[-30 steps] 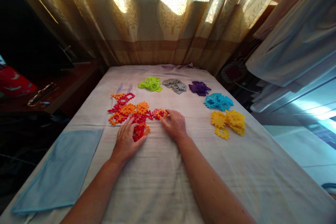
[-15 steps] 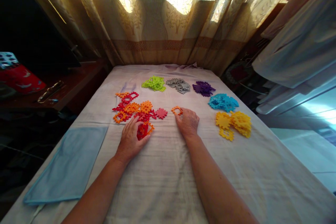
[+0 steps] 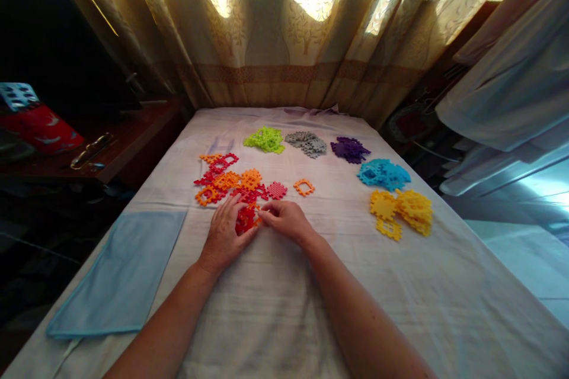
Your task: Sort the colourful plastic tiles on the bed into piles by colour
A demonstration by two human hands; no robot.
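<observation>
My left hand (image 3: 223, 235) rests on the bed, fingers apart and curved beside a small heap of red toothed interlocking tiles (image 3: 246, 220). Its fingers and thumb touch the edges of that heap and partly hide it. With thumb and forefinger, my right hand (image 3: 284, 218) pinches an orange interlocking tile (image 3: 258, 221) at the heap's right side; much of this tile is covered. Just beyond lie mixed red and orange tiles (image 3: 227, 180), a pinkish-red solid tile (image 3: 277, 190) and a lone orange square frame tile (image 3: 304, 187).
Separate piles of tiles curve around the back and right: lime green (image 3: 264, 140), grey (image 3: 306, 144), purple (image 3: 349, 149), blue (image 3: 384, 174) and yellow (image 3: 414, 211). A light blue cloth bag (image 3: 120, 275) lies at left. Curtains (image 3: 267, 53) hang behind the bed.
My right hand has left the orange square frame tile on the sheet and moved left to the red heap, where it pinches another orange tile. My left hand stays by the heap.
</observation>
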